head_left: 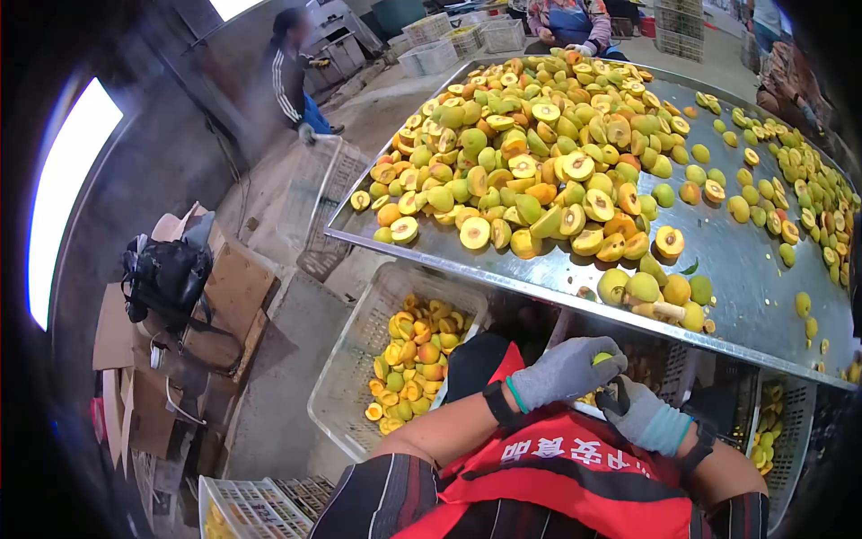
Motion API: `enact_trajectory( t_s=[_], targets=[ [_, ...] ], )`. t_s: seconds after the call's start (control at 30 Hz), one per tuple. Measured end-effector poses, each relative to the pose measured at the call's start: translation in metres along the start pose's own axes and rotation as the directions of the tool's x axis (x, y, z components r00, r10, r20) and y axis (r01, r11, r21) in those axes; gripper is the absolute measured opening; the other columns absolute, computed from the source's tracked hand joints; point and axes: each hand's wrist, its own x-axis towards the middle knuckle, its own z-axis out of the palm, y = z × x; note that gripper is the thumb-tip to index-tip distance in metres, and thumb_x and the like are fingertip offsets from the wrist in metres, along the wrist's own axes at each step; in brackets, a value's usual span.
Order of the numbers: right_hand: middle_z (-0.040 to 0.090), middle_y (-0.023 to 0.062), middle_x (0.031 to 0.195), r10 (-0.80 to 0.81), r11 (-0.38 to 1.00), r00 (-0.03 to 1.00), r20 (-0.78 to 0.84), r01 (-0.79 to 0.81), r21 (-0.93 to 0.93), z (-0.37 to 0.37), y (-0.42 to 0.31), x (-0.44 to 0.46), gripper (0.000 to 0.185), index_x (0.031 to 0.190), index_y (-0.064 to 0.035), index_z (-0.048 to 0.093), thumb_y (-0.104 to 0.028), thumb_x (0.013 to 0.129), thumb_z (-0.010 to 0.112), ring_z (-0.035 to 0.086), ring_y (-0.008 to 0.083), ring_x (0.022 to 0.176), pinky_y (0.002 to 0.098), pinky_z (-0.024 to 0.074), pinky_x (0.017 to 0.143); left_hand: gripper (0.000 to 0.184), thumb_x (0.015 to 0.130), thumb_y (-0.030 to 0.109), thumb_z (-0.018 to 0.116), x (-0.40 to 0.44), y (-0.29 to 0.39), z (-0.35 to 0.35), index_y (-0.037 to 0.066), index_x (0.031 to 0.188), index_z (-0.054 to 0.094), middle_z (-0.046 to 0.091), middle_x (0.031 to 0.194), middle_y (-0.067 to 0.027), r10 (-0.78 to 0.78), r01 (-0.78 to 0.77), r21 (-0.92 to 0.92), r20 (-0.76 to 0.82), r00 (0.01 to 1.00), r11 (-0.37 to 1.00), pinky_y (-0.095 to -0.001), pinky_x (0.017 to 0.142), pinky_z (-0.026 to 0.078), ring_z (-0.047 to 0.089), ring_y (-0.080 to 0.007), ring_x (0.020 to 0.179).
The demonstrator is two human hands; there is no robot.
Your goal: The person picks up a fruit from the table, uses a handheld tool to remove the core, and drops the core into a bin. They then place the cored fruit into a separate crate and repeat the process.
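Holding a greenish peach (602,357) in the curled fingers of our left hand (558,371), we had our right hand (648,419) beside it, grip unclear; seemingly pitted halves (418,352) partly filled a crate (352,377), but a large heap (530,153) lay undone on the metal surface (750,278).

The left light panel (72,202) and upper light panel (235,7) clipped to white. The metal tabletop (750,292) returned diffuse glare; shadow dimmed the area beneath. Wide-angle distortion bowed the periphery within black vignetting. The fruit pile (539,162) rendered sharply; the background softened.
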Motion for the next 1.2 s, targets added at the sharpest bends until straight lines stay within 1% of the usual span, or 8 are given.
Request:
enact_trajectory(
  t_s=[0.17,0.37,0.5,0.53,0.67,0.83,1.0,1.2],
  targets=[
    [0.058,0.0061,0.075,0.303,0.776,0.922,0.241,-0.385,0.499,-0.003,0.0,0.007,0.018,0.095,-0.0022,0.052,-0.018,0.087,0.05,0.056,0.0125,0.065,0.0283,0.0449,0.056,0.018,0.086,0.02,0.055,0.004,-0.005,0.006,0.005,0.093,0.061,0.063,0.085,-0.0085,-0.07,0.032,-0.304,-0.113,0.991,0.952,-0.0299,0.074,0.047,0.059,-0.0217,0.077],
    [0.059,0.0201,0.089,0.021,0.999,0.992,-0.126,-0.024,-0.028,0.009,0.009,0.021,0.023,0.099,-0.0025,0.052,-0.02,0.084,0.052,0.057,0.0399,0.084,0.0428,0.0461,0.07,0.022,0.084,0.027,0.056,0.009,0.008,-0.013,0.008,0.095,0.062,0.064,0.085,-0.0129,0.033,0.022,0.234,-0.23,0.973,0.972,-0.0365,0.069,0.049,0.062,-0.0296,0.078],
    [0.056,0.0079,0.064,-0.288,0.941,0.927,-0.24,0.321,0.109,0.033,0.054,0.043,0.019,0.1,-0.0035,0.048,-0.017,0.087,0.048,0.053,0.019,0.045,0.0316,0.0459,0.044,0.024,0.083,0.029,0.058,0.01,-0.005,0.0,0.008,0.096,0.062,0.064,0.086,-0.0128,0.118,-0.063,0.143,-0.417,0.901,0.988,-0.0356,0.069,0.049,0.062,-0.0289,0.079],
    [0.054,0.0057,0.064,-0.074,0.938,0.997,0.0,0.069,0.34,0.028,0.052,0.04,0.018,0.099,-0.0038,0.048,-0.016,0.087,0.048,0.05,0.0181,0.044,0.0296,0.044,0.042,0.025,0.082,0.028,0.059,0.009,-0.005,0.0,0.008,0.097,0.062,0.064,0.085,-0.0127,0.164,-0.091,0.168,-0.494,0.854,0.982,-0.0353,0.069,0.049,0.062,-0.0284,0.079],
    [0.057,0.008,0.077,0.178,0.822,0.977,0.119,-0.214,0.527,0.024,0.034,0.033,0.022,0.104,-0.0039,0.048,-0.017,0.087,0.048,0.058,0.0201,0.065,0.032,0.0481,0.058,0.024,0.082,0.03,0.058,0.006,-0.009,-0.004,0.01,0.095,0.062,0.063,0.083,-0.0126,0.318,-0.188,0.307,-0.456,0.832,0.933,-0.0365,0.068,0.05,0.062,-0.0288,0.078],
    [0.06,0.0155,0.082,-0.354,0.923,0.931,-0.086,0.332,-0.195,0.027,0.051,0.032,0.02,0.097,-0.0016,0.053,-0.017,0.087,0.046,0.057,0.0343,0.08,0.0393,0.0469,0.07,0.022,0.082,0.032,0.057,0.01,0.007,-0.017,0.013,0.091,0.062,0.062,0.077,-0.0132,0.134,-0.088,0.44,-0.073,0.988,0.894,-0.0389,0.064,0.049,0.061,-0.031,0.075],
    [0.055,0.0042,0.066,0.15,0.713,0.95,0.273,-0.295,0.635,-0.003,0.01,0.017,0.014,0.088,-0.0036,0.053,-0.017,0.087,0.048,0.057,0.0152,0.058,0.0289,0.044,0.05,0.025,0.082,0.034,0.056,0.015,-0.01,-0.003,0.012,0.091,0.063,0.063,0.079,-0.0117,0.281,-0.213,0.244,-0.292,0.914,0.946,-0.0375,0.065,0.049,0.061,-0.0297,0.075],
    [0.057,0.0081,0.073,0.037,0.964,0.998,0.055,-0.051,0.262,0.025,0.047,0.016,0.02,0.092,-0.0024,0.055,-0.021,0.088,0.047,0.057,0.0215,0.066,0.0345,0.0464,0.062,0.026,0.082,0.035,0.054,0.007,0.013,-0.012,0.011,0.09,0.062,0.062,0.073,-0.0125,0.077,-0.043,0.483,-0.051,0.996,0.875,-0.0408,0.065,0.049,0.061,-0.0306,0.074]
  ],
)
